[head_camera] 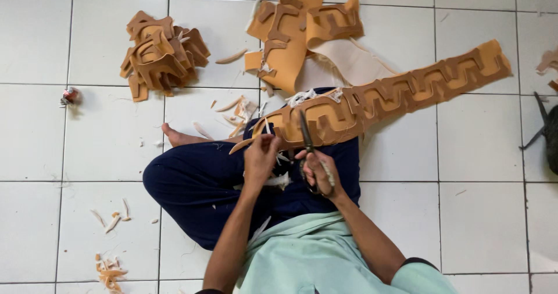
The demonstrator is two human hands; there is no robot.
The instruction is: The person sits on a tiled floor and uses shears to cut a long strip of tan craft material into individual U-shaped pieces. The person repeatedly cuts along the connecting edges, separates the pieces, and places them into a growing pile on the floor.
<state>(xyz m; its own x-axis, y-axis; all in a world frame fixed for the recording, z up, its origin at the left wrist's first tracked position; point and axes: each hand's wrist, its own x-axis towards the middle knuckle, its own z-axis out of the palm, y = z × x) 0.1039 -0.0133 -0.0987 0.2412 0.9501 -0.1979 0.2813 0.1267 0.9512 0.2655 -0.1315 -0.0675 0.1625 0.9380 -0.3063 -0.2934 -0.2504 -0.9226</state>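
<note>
Tan foam strip (383, 96) lies across my lap, long axis running from my knee up and to the right across the floor (488, 212). Left to right: pile of cut-out foam pieces (160, 53) sits well apart on the tiles, out of reach. My left hand (260, 157) has its grip pinched closed on the strip's near edge. Scissors (307, 137) are in my right hand (319, 175), grip clamped through the handles, blades pointing away from me onto the strip, just beside the left fingers. Uncut length extends right, so the right hand is nearer it.
</note>
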